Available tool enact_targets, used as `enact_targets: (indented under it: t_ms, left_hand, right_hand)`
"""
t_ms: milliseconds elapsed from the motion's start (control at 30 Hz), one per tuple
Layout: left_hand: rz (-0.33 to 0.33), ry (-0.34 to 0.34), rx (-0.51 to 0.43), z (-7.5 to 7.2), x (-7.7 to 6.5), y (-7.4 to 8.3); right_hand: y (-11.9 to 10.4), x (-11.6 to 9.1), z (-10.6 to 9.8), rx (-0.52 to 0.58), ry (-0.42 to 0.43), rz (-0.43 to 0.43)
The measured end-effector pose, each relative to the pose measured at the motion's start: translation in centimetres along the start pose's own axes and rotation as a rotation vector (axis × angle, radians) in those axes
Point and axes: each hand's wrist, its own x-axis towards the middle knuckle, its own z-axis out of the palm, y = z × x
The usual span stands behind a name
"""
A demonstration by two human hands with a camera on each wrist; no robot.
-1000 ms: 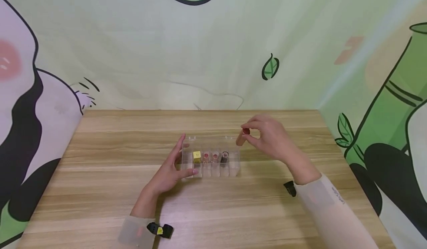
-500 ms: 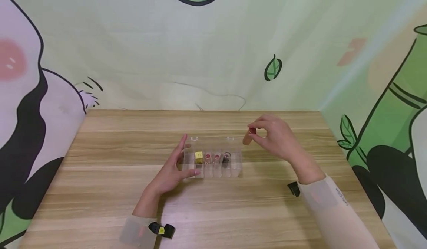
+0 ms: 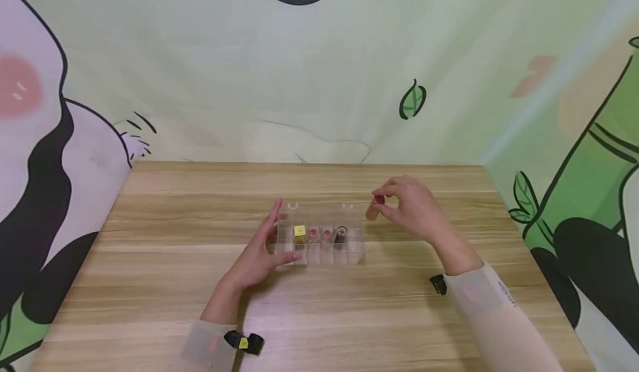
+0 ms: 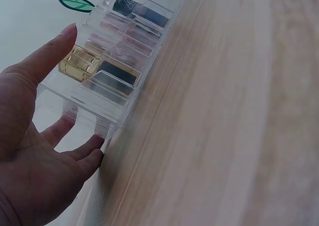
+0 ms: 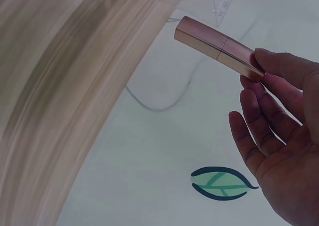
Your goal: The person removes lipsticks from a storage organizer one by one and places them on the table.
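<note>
A clear plastic lipstick organizer [image 3: 355, 248] stands on the table, divided into compartments. My left hand [image 3: 253, 260] holds its left end, thumb at the front and fingers round the side and back. Inside stand a gold lipstick [image 3: 299, 234] with a dark lower half, two pinkish lipsticks [image 3: 320, 235] with red tops, and a dark lipstick [image 3: 341, 235]. The rightmost compartment has nothing in it. Just beyond the organizer's back right corner, my right hand [image 3: 415, 210] pinches a rose-gold lipstick tube [image 5: 214, 45] by one end, between thumb and fingers, tilted and apart from the organizer.
The wooden table [image 3: 150, 283] ends at the back against a pale green cloth wall [image 3: 209, 83] printed with leaves and pandas. Black straps with small devices [image 3: 244, 342] sit at the wrists, over pale sleeves.
Over the second, my right hand has drawn the lipstick slightly to the right, away from the organizer's corner. My left hand keeps its hold; the head view has shifted a little.
</note>
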Motion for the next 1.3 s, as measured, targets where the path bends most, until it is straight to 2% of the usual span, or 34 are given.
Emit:
enact_targets:
  t_ms: [500,1300]
  left_hand:
    - [0.006,-0.011,0.003,-0.1,0.0,-0.1]
    - [-0.001,-0.004,0.026,-0.1,0.0,-0.1]
  right_hand:
    - [1.1,-0.2,2.1,0.009,-0.06,0.019]
    - [2.1,-0.9,4.2,0.027,-0.115,0.077]
